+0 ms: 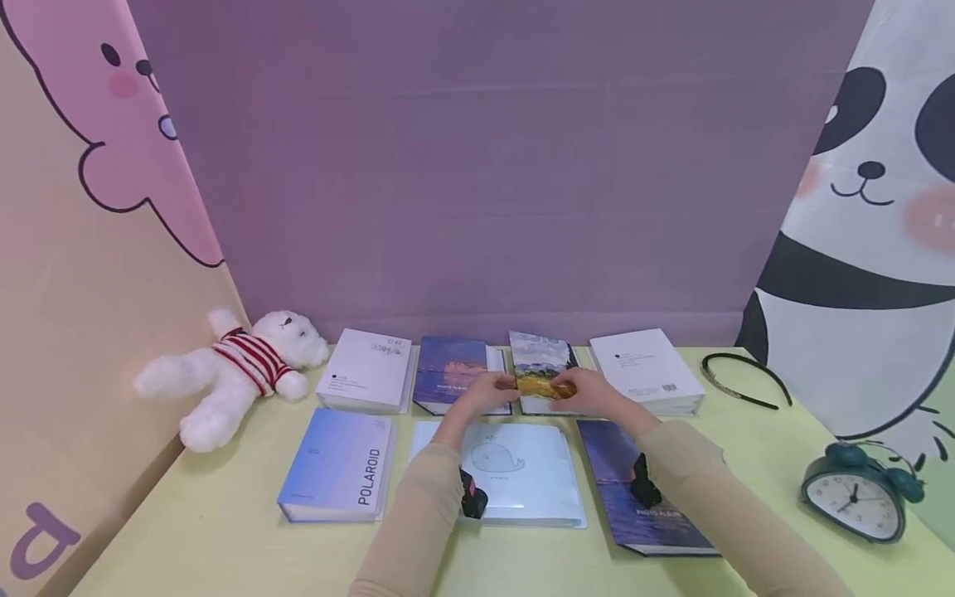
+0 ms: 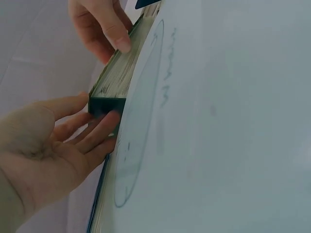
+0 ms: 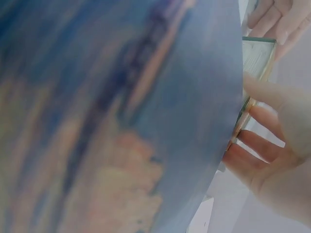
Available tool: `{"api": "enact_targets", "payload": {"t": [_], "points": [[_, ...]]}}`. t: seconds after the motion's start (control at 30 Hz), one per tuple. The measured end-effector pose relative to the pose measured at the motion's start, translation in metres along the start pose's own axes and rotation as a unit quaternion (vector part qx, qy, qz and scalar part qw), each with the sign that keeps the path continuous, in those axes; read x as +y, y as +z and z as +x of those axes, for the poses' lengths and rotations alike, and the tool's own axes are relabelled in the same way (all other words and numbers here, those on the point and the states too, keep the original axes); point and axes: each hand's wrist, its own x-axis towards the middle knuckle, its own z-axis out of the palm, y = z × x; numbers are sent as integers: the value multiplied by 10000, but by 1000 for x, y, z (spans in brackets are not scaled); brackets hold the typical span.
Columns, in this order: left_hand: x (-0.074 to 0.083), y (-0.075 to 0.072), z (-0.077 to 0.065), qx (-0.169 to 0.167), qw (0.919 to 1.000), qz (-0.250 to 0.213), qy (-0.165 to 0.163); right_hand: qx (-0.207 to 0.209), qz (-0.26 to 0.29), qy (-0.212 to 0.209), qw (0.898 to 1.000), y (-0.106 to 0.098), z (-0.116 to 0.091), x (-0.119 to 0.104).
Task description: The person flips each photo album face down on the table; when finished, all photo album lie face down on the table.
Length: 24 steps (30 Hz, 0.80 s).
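Grips, in the head view, the landscape-painting album (image 1: 540,352) in the far row, between the left hand (image 1: 481,393) and the right hand (image 1: 593,393), fingers bent in at its near corners; leaves unclear any contact with the yellow table (image 1: 224,514). Shows, left of that album, a purple photo album (image 1: 450,361), a white album (image 1: 366,365) and a white teddy bear (image 1: 246,361); right of it, a white-backed album (image 1: 643,365), a black headband (image 1: 720,385) and, nearer, an alarm clock (image 1: 854,502). Shows, on its near side, a POLAROID album (image 1: 336,464), a whale album (image 1: 496,464) and a second purple photo album (image 1: 608,464). Pinches, in the left wrist view, its dark spine between left thumb and bent fingers, barely parted. Clasps, in the right wrist view, its opposite side, right thumb over the pages, fingers spread along the cover edge.
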Motion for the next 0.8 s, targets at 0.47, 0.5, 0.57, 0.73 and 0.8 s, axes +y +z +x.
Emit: {"api": "enact_targets", "payload": {"t": [0.47, 0.5, 0.57, 0.73, 0.8], "points": [[3, -1, 1, -252, 9997, -6, -19, 183, 50, 158, 9997, -7, -4, 0], [4, 0, 1, -261, 9996, -77, -11, 191, 75, 203, 9996, -7, -4, 1], [4, 1, 2, -260, 9993, -261, 46, 222, 125, 274, 9993, -8, -4, 2], [4, 2, 4, -124, 9978, -604, 224, 429, 435, 306, 9977, -8, -6, 1], [4, 2, 4, -7, 9973, -681, 265, 543, 633, 338, 9959, -9, -7, -1]]}}
